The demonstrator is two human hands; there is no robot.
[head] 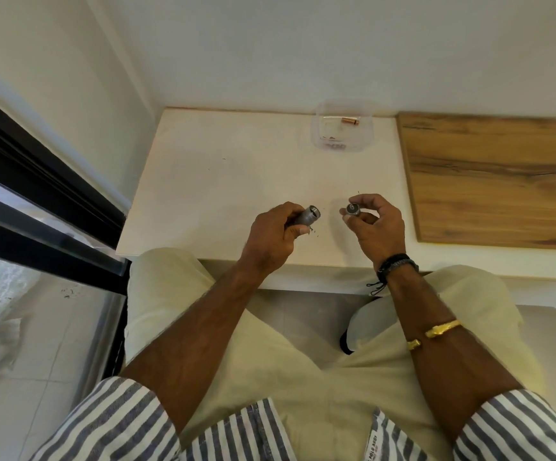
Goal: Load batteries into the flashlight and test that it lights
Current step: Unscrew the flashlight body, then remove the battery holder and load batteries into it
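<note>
left hand [271, 236] fisted around the flashlight body [305, 217], open end up; right hand [374, 224] pinching the tail cap [353, 209] just beside it, over the white table [236, 168]: align threads squarely before turning.

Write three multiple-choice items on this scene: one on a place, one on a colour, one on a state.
1. Where does the clear plastic container sit?
A. On the white table's far side
B. On the person's lap
C. On the floor

2. What colour is the bracelet on the right forearm?
A. Red
B. Gold
C. Green

3. What state is the flashlight in?
A. Assembled and lit
B. Lying untouched
C. Apart, one piece per hand

Answers: 1 A, it stands near the wall. 2 B, it shines gold. 3 C, the left hand holds the flashlight body; the right hand holds the cap, with a gap between.
</note>
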